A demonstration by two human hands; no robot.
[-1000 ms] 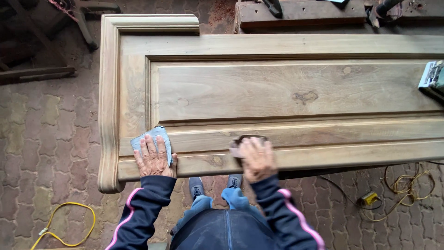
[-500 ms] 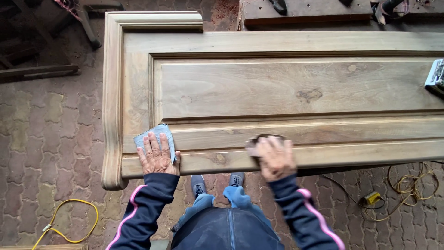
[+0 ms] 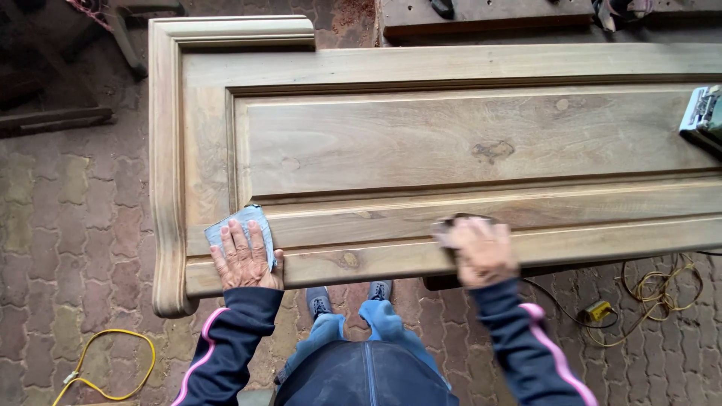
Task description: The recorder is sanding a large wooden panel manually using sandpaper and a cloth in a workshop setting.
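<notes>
A long unfinished wooden panel (image 3: 466,143) with a raised frame lies flat in front of me. My left hand (image 3: 244,259) rests flat on a light blue sheet of sandpaper (image 3: 226,227) near the panel's left end, on the front rail. My right hand (image 3: 480,252) presses a dark sanding pad (image 3: 455,222) against the same rail farther right; the hand is blurred with motion and hides most of the pad.
A power sander (image 3: 703,113) sits on the panel at the right edge. Yellow cord (image 3: 105,365) lies on the brick floor at lower left, more cable with a yellow plug (image 3: 598,310) at lower right. Wooden pieces (image 3: 481,13) stand beyond the panel.
My right hand has slid to the right along the front rail with the pad. My left hand has stayed on the sandpaper.
</notes>
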